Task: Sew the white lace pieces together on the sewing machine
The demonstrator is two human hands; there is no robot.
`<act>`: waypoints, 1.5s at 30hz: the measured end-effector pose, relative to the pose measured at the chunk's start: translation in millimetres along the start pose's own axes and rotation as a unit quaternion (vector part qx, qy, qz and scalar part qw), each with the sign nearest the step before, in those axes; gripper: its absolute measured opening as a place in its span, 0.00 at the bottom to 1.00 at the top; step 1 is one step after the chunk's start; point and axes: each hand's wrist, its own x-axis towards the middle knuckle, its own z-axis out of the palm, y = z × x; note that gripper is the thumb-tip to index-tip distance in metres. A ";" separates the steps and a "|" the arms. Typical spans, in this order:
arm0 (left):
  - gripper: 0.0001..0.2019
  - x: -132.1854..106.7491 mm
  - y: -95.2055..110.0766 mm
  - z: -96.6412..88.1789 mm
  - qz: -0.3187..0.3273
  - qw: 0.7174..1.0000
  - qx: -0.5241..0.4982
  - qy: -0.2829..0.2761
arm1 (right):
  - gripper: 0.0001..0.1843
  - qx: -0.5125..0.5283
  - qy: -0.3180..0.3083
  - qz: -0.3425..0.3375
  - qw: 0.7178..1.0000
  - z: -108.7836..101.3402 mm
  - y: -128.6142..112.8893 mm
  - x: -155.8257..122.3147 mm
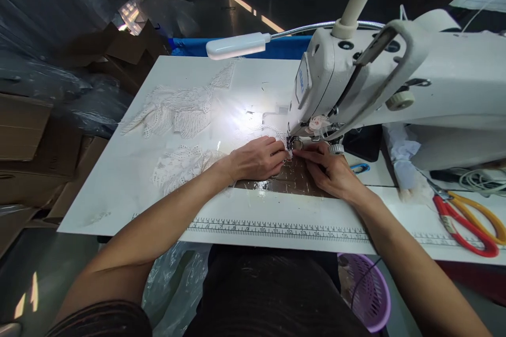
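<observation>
My left hand (pixel 258 158) lies flat on a strip of white lace trim (pixel 272 131), fingertips pressed against it right at the presser foot (pixel 294 144) of the white sewing machine (pixel 395 79). From the right, my right hand (pixel 330 168) pinches the same lace at the foot with thumb and forefinger. Both hands rest over a brown taped patch (pixel 290 181) on the white table (pixel 130 179). More white lace pieces (pixel 177 110) lie spread to the left, and a bunch (pixel 182 166) sits beside my left wrist.
A gooseneck lamp (pixel 237 45) lights the needle area. Red and yellow scissors (pixel 470 218) lie at the right, small blue snips (pixel 360 168) near the machine. A printed ruler (pixel 276 229) runs along the front edge. Cardboard boxes (pixel 23 131) stand left, a purple basket (pixel 369 295) below.
</observation>
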 end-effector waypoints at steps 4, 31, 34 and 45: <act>0.13 2.2 -0.5 -2.3 -0.029 0.998 -0.059 0.018 | 0.20 -0.014 0.006 -0.007 1.000 1.4 0.2 1.0; 0.10 6.7 -7.8 8.9 -0.039 0.998 0.003 0.050 | 0.19 -0.054 0.047 0.025 0.997 -1.3 -6.0 -0.2; 0.09 5.4 -7.4 11.8 -0.024 0.997 0.043 0.054 | 0.19 -0.049 0.057 0.037 0.996 -1.6 -6.6 0.4; 0.08 3.0 -9.0 12.0 0.000 0.995 0.068 0.067 | 0.21 -0.050 0.007 -0.032 0.998 8.5 -4.3 1.9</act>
